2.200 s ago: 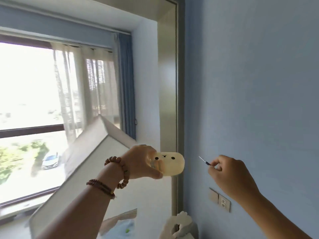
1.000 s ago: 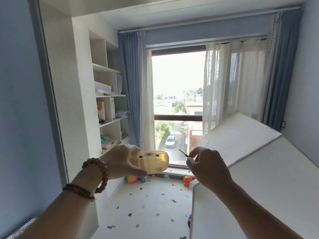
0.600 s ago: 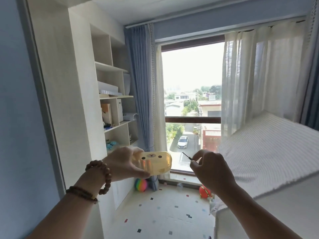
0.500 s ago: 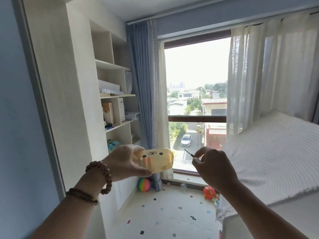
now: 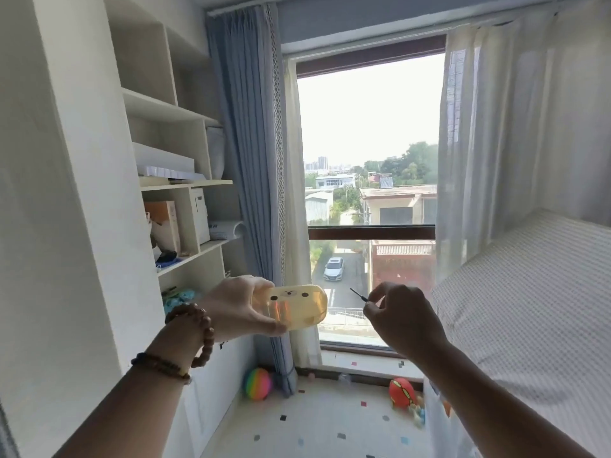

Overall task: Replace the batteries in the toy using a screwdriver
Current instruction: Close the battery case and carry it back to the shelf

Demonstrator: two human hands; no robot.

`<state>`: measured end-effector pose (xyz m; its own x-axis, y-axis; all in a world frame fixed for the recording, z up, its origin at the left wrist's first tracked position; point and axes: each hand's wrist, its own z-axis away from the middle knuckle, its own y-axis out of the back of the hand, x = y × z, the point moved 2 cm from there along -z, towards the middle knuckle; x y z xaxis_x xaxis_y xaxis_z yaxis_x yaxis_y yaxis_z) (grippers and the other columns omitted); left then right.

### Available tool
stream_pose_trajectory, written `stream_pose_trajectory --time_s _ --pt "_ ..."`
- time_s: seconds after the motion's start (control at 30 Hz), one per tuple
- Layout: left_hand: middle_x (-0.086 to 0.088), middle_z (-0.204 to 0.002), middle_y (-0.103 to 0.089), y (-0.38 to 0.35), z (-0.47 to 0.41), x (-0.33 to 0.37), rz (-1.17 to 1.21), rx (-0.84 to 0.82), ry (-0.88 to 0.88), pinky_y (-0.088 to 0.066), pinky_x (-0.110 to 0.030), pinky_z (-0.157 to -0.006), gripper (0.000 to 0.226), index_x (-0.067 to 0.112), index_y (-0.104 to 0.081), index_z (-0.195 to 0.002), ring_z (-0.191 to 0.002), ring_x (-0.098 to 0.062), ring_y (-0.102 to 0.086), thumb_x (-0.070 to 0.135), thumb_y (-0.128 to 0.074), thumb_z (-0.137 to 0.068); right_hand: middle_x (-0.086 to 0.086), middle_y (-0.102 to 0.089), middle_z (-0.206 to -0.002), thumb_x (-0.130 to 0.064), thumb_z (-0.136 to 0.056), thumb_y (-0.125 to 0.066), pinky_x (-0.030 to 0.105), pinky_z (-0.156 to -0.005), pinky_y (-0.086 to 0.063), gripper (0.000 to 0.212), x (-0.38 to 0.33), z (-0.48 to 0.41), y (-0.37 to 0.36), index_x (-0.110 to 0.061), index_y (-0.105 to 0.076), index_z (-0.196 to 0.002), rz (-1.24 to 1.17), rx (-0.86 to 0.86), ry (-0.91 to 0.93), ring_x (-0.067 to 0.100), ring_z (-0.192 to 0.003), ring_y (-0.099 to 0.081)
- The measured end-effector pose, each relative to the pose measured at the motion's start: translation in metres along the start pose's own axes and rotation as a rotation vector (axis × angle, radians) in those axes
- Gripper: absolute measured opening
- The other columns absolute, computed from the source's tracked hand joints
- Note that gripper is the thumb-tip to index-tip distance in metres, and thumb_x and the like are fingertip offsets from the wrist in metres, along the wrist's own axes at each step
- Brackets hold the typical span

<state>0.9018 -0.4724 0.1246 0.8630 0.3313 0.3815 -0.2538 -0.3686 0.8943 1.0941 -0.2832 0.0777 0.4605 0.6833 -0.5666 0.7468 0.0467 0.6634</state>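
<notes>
Left hand had its grip curled round the left end of the yellow bear-faced toy, held in mid-air before the window, and just right of it, not touching, the thin screwdriver sat pinched in the right hand; unscrewing apparently not begun, so next likely turn the toy to expose the battery-cover screw and seat the tip.

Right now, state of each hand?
Left hand: closed around the yellow toy.
Right hand: pinching the screwdriver.
</notes>
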Motion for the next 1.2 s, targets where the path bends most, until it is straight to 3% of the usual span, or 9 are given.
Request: stream_pose_trajectory --time_s 0.27,0.6,0.83,1.0,1.2 --pt "0.023 -0.104 -0.060 -0.010 -0.149 -0.085 0.014 -0.030 -0.019 -0.046 -0.015 -0.078 0.080 0.028 -0.056 -0.128 -0.093 0.004 -0.057 0.060 -0.083 -0.059 0.005 -0.077 -0.081 -0.030 -0.079 -0.065 0.039 -0.068 -0.063 0.012 0.013 -0.124 -0.096 -0.023 -0.071 -0.087 0.020 -0.020 -0.073 0.022 -0.069 -0.073" --pt "0.023 -0.106 -0.061 -0.045 -0.338 -0.167 0.018 -0.008 0.055 -0.051 -0.023 -0.088 0.080 0.031 -0.057 -0.125 -0.095 0.005 -0.058 0.058 -0.084 -0.055 0.003 -0.074 -0.083 -0.029 -0.082 -0.063 0.032 -0.069 -0.056 0.013 0.059 -0.309 -0.207 -0.024 -0.073 -0.089 0.021 -0.081 -0.048 0.024 -0.074 -0.069" --pt "0.019 -0.109 -0.061 -0.056 -0.467 -0.212 -0.004 0.035 0.136 -0.052 -0.024 -0.088 0.073 0.031 -0.059 -0.120 -0.097 0.004 -0.057 0.058 -0.082 -0.056 0.004 -0.077 -0.082 -0.029 -0.079 -0.063 0.034 -0.068 -0.057 0.016 0.093 -0.464 -0.275 -0.022 -0.074 -0.088 -0.030 -0.078 0.005 0.025 -0.073 -0.069" --pt "0.019 -0.109 -0.062 -0.067 -0.545 -0.260 0.011 0.011 0.211 -0.052 -0.025 -0.087 0.074 0.032 -0.059 -0.120 -0.097 0.004 -0.058 0.057 -0.083 -0.054 0.004 -0.075 -0.085 -0.031 -0.081 -0.062 0.032 -0.066 -0.056 0.016 0.108 -0.542 -0.342 -0.023 -0.073 -0.090 -0.025 -0.167 0.010 0.024 -0.072 -0.068" --pt "0.021 -0.110 -0.060 -0.085 -0.644 -0.337 0.040 0.027 0.244 -0.045 -0.012 -0.075 0.076 0.031 -0.057 -0.122 -0.096 0.007 -0.057 0.056 -0.085 -0.055 0.003 -0.073 -0.087 -0.031 -0.082 -0.060 0.031 -0.066 -0.055 0.014 0.113 -0.636 -0.428 -0.026 -0.072 -0.088 -0.008 -0.211 0.038 0.023 -0.075 -0.067"
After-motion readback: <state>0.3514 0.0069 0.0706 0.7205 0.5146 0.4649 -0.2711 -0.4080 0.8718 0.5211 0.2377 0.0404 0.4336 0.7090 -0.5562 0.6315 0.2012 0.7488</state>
